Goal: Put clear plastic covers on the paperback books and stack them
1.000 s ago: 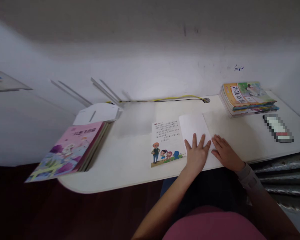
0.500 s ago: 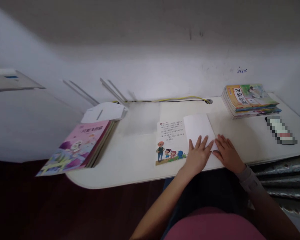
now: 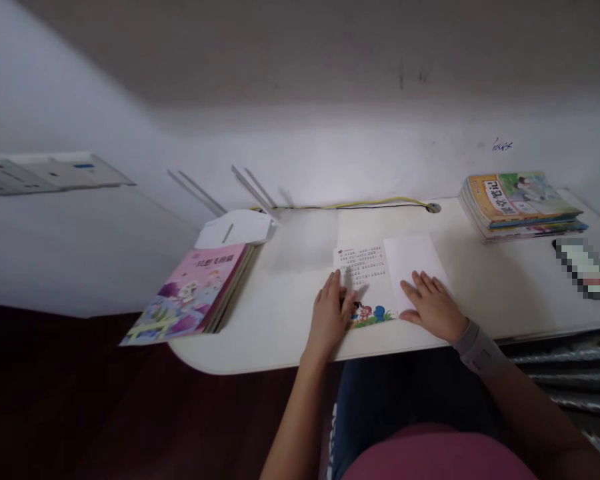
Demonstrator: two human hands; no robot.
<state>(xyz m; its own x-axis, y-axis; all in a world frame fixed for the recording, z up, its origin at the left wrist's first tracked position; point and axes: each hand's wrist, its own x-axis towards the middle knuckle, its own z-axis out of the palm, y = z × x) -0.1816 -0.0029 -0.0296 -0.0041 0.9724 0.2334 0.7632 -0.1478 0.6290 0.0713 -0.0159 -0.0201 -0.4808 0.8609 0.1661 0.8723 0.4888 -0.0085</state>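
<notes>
An open booklet [image 3: 373,293] lies on the white desk in front of me, its left page showing printed text above cartoon figures. Its right page [image 3: 413,250] is blank white. My left hand [image 3: 331,313] is at the booklet's left edge, fingers extended and covering part of the printed page. Across the lower part of the blank page rests my right hand [image 3: 433,305], open with fingers spread. A grey band [image 3: 480,347] circles my right wrist.
A stack of books with a pink cover [image 3: 195,287] overhangs the desk's left end, beside a white router [image 3: 235,228] with antennas. More stacked books [image 3: 525,200] and a phone [image 3: 587,267] are at the right. A yellow cable [image 3: 365,203] runs along the wall to a hole [image 3: 433,208].
My left hand has moved left from the blank page to the booklet's left edge. The right hand has shifted onto the blank page. The view has swung slightly left.
</notes>
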